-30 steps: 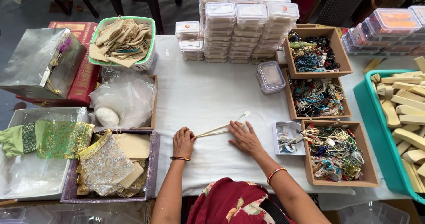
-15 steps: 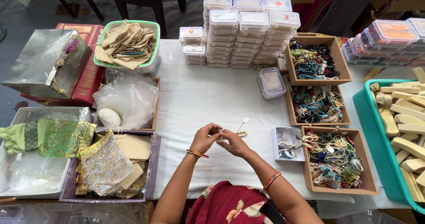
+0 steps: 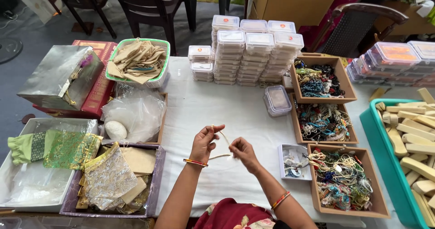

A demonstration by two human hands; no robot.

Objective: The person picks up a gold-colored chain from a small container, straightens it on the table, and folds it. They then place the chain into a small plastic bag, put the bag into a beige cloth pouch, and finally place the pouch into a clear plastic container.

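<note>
centre: hands [image 3: 206, 143] over table [image 3: 217, 106], cord [image 3: 223, 147] between them
behind: stacked containers [image 3: 251, 50]
right: three bead boxes [image 3: 324, 120], tray of wooden pieces [image 3: 410, 143]
left: pouch trays [image 3: 113, 174], basket [image 3: 138, 61]

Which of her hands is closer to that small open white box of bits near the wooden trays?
Right. Her right hand is raised just left of the small white box, pinching a cream cord. Her left hand holds the cord's other end, farther left.

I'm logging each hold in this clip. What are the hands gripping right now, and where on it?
A thin beige cord, lifted off the table: the left hand pinches its upper end, the right hand its lower stretch.
</note>
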